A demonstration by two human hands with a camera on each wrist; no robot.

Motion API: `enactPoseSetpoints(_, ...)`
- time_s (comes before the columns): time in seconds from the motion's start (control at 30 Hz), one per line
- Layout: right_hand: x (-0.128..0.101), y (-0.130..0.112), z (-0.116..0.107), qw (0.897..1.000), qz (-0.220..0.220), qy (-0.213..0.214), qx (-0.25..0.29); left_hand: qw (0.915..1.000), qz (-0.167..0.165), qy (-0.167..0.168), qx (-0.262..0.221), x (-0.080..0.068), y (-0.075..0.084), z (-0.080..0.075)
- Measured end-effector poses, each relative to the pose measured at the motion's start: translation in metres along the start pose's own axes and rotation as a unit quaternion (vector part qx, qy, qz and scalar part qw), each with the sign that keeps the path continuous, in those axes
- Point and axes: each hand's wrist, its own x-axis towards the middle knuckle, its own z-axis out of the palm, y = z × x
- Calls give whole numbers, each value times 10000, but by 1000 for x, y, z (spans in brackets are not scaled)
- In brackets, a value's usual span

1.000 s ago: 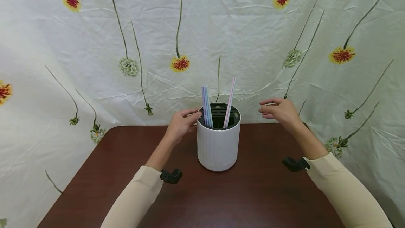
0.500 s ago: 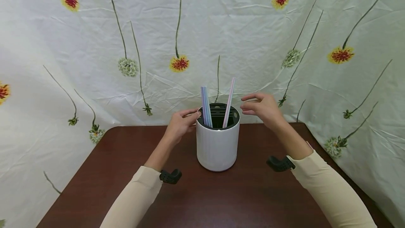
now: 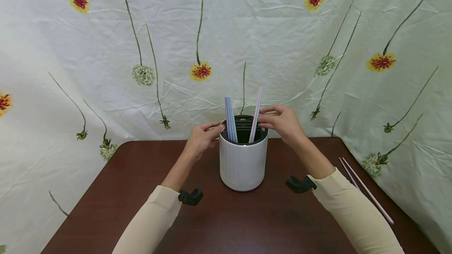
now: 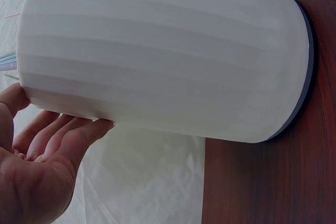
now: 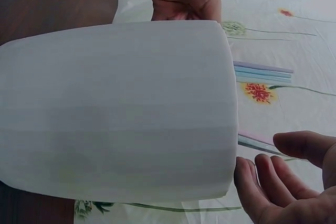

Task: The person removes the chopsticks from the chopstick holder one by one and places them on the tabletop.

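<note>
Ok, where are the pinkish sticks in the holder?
In the head view, the pinkish sticks lean in the right side of the white holder, beside the right hand, apart from the blue-purple bunch at left.

A plain, pale cream left sleeve (image 3: pixel 150 218) and a matching right sleeve (image 3: pixel 356 213) were worn, softly creased and closed off by simple cuffs (image 3: pixel 172 194). Beyond them, the left hand (image 3: pixel 202 138) and right hand (image 3: pixel 282 124) were left bare. At each cuff a bent black fitting was worn, the left fitting (image 3: pixel 191 196) and the right fitting (image 3: pixel 300 184) both being rounded and dotted with small marks.
</note>
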Motion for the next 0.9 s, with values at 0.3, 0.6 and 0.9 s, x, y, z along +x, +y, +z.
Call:
enactPoseSetpoints(0.3, 5, 6, 4, 9996, 53, -10, 277, 10000, 3, 21, 48, 1, -1, 0)
enactPoseSetpoints(0.6, 6, 10, 7, 9994, 4, 88, 321, 10000, -20, -5, -35, 1, 0, 0)
enactPoseSetpoints(0.9, 5, 11, 9, 9998, -53, 155, 150, 10000, 0, 16, 34, 1, -1, 0)
